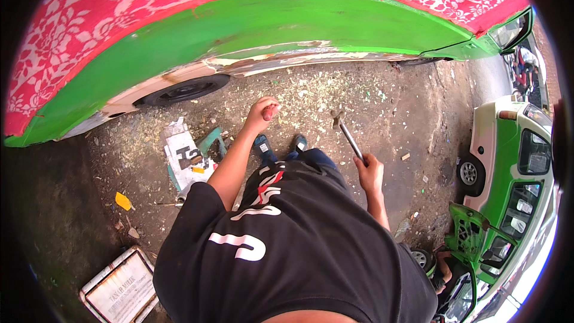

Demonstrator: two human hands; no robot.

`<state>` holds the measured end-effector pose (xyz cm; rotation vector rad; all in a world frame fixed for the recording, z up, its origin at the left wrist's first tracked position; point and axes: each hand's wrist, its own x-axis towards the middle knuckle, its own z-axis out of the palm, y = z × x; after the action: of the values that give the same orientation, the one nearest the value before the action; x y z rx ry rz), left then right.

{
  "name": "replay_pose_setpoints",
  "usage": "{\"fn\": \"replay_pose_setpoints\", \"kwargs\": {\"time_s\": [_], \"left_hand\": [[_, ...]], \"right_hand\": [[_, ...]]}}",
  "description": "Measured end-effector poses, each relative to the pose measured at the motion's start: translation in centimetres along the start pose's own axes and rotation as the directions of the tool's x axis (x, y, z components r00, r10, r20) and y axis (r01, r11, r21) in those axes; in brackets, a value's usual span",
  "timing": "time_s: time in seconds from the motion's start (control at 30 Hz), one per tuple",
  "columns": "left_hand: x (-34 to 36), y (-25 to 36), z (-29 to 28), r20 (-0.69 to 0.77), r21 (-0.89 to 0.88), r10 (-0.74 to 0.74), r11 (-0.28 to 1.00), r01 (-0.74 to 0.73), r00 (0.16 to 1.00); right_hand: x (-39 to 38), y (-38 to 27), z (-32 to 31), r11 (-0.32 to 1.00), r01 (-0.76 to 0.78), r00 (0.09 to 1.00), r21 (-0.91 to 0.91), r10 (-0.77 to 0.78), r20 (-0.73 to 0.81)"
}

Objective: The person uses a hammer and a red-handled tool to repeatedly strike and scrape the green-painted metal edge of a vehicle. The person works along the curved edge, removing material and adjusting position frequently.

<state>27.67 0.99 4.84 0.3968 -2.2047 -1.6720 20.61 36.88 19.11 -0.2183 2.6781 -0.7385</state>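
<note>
Green vehicle (299,21): standing ahead, draped in pink floral cloth (66,30), patchy and pale along the lower edge.
Green-and-white van (505,143): parked at right.
Hammer (348,137): held head-forward above the ground (418,101), well apart from the van.
Right hand (371,173): fingers clenched round the hammer's lower end.
Left hand (257,112): fingers grasping a reddish handle (268,112); far end unclear.
Pale chips (293,87): scattered near the vehicle.

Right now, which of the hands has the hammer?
The right hand: it grips the hammer, its metal head pointing away from the body. The left hand holds a reddish handle instead.
</note>
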Motion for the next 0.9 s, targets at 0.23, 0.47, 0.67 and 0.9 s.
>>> {"fn": "replay_pose_setpoints", "kwargs": {"time_s": [0.23,0.47,0.67,0.9], "left_hand": [[5.3,-1.3,4.7,0.159,0.124,0.110,0.984,-0.130,0.981],[10.3,-7.3,9.0,0.288,0.210,0.166,0.950,-0.232,0.943],[14.1,-10.9,10.7,0.293,0.329,0.204,0.896,-0.299,0.934],[14.4,-11.7,11.3,0.285,0.361,0.190,0.887,-0.289,0.939]], "right_hand": [[3.6,6.2,-0.2,0.995,-0.079,0.995,0.057,0.075,0.069],[15.0,8.3,6.6,0.990,0.025,0.988,0.139,-0.045,0.148],[20.6,6.7,11.2,0.952,0.065,0.995,0.298,-0.084,0.050],[19.4,8.0,12.0,0.943,-0.001,0.994,0.333,-0.035,0.101]]}}
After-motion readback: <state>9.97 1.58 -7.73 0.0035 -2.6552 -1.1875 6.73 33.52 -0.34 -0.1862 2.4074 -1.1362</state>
